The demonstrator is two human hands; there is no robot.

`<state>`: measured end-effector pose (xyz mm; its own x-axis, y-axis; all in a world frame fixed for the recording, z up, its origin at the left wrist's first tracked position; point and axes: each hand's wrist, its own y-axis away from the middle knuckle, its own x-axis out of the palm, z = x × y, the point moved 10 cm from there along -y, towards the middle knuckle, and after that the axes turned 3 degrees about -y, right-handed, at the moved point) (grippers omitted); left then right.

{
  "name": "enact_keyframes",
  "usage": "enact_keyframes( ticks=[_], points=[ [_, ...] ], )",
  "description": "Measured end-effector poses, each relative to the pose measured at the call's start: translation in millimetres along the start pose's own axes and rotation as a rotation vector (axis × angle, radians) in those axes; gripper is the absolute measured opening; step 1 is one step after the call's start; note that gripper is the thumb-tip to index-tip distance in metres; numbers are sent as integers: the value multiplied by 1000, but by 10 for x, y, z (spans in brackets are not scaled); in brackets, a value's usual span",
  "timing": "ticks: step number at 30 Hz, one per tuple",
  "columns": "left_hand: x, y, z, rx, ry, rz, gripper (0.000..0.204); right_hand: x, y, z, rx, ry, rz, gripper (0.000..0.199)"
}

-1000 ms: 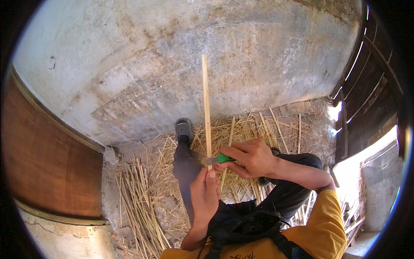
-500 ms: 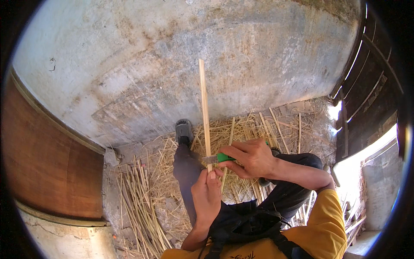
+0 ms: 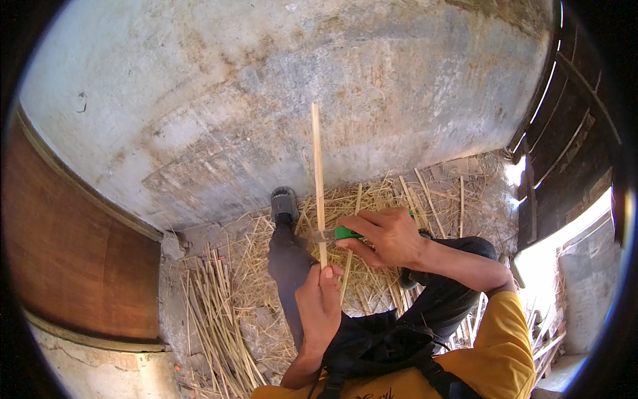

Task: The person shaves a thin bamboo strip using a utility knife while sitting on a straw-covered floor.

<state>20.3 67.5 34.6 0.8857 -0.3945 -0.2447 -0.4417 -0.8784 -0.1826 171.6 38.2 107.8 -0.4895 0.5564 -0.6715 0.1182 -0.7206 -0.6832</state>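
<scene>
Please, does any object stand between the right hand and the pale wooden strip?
Yes, the green-handled knife: the right hand grips its handle, and its blade crosses the pale wooden strip beyond the left fingertips. Nothing visible separates the left hand from the strip.

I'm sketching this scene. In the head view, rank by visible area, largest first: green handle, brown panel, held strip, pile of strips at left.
1. Brown panel
2. Pile of strips
3. Held strip, long but thin, in the left hand
4. Green handle, partly covered by the right hand
</scene>
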Motion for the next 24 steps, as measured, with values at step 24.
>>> enact_keyframes(
  ticks=[24],
  points=[
    [9, 95, 136, 0, -199, 36, 26, -29, -193, -724, 258, 47, -22, 27]
  ],
)
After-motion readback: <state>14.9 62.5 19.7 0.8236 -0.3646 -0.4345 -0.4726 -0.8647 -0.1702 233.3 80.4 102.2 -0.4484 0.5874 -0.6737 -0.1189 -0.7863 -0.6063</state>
